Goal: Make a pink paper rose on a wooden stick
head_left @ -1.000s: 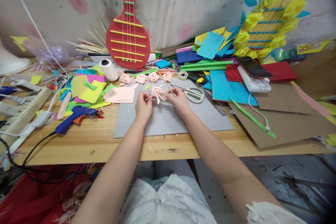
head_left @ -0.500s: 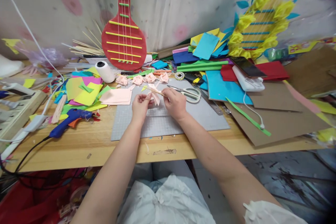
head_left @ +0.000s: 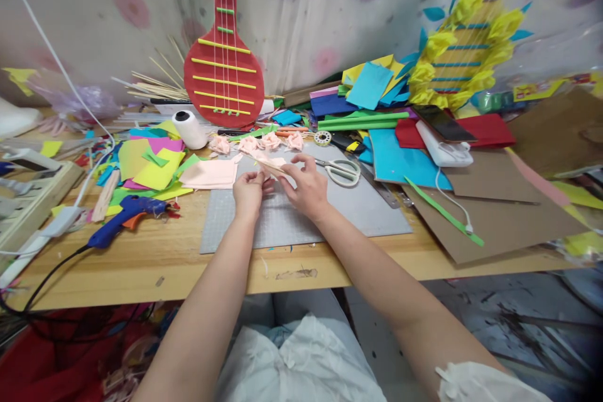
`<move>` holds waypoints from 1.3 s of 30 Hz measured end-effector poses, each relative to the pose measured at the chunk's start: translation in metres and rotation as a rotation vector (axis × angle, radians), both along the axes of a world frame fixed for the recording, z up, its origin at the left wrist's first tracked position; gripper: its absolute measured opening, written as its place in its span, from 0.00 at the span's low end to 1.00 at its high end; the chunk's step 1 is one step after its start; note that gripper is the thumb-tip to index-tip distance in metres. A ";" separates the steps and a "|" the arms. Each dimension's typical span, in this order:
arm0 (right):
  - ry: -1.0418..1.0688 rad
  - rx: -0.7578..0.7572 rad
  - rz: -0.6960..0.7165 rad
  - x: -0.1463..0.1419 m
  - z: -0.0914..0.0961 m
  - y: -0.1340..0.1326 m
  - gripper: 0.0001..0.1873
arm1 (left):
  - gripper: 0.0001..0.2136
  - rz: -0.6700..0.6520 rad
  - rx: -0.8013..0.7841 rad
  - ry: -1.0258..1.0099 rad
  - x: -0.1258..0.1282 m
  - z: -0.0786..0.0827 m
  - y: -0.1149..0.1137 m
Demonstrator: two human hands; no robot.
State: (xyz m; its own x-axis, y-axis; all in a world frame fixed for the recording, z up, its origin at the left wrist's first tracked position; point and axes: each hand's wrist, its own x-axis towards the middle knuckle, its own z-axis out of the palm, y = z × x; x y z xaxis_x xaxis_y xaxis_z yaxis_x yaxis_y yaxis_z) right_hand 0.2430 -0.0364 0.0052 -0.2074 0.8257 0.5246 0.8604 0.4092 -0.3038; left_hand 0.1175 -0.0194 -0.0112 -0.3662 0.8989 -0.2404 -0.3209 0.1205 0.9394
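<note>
Both hands meet over a grey cutting mat (head_left: 339, 213) on the wooden table. My left hand (head_left: 249, 190) is closed, pinching a piece of pale pink paper (head_left: 272, 164) wrapped on a thin wooden stick. My right hand (head_left: 304, 185) pinches the same pink piece from the right, fingers curled on it. Several finished pink paper roses (head_left: 257, 142) lie in a row just beyond the hands. A stack of pink paper squares (head_left: 210, 173) lies to the left of my left hand.
Scissors (head_left: 343, 169) lie right of the hands. A blue glue gun (head_left: 123, 215) and white thread spool (head_left: 189, 129) are left. A red paper guitar (head_left: 223, 69) leans on the wall. Coloured paper piles, brown cardboard (head_left: 509, 213) and a phone (head_left: 443, 121) fill the right.
The pink paper, spread like petals a second ago, is now folded flatter and lower against the stick; both hands shifted slightly left and closer together.
</note>
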 end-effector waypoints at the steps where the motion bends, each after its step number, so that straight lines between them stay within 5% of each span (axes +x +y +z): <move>1: -0.006 -0.007 -0.014 -0.001 0.001 -0.001 0.20 | 0.05 0.003 0.013 -0.007 -0.001 0.000 0.000; 9: -0.125 -0.096 0.008 -0.004 -0.003 0.000 0.26 | 0.03 0.046 0.051 -0.012 0.000 -0.002 0.000; 20: 0.036 -0.275 0.077 0.004 -0.009 0.008 0.15 | 0.01 -0.057 0.046 -0.168 -0.001 0.008 -0.007; 31: 0.129 -0.493 0.089 0.014 -0.018 0.017 0.27 | 0.04 -0.119 0.054 -0.190 0.001 0.008 -0.011; 34: 0.120 -0.412 0.092 0.013 -0.015 0.015 0.24 | 0.06 -0.103 0.064 -0.144 0.001 0.006 -0.010; 39: 0.118 -0.046 0.102 0.004 -0.008 0.010 0.44 | 0.07 -0.097 0.078 -0.088 0.003 0.002 -0.010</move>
State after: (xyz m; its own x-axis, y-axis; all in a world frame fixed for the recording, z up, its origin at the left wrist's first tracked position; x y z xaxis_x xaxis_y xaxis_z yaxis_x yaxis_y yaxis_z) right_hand 0.2471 -0.0265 -0.0032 -0.2311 0.8272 0.5122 0.7723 0.4761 -0.4206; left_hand 0.1202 -0.0295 -0.0091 -0.2574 0.9462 -0.1962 -0.3928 0.0830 0.9159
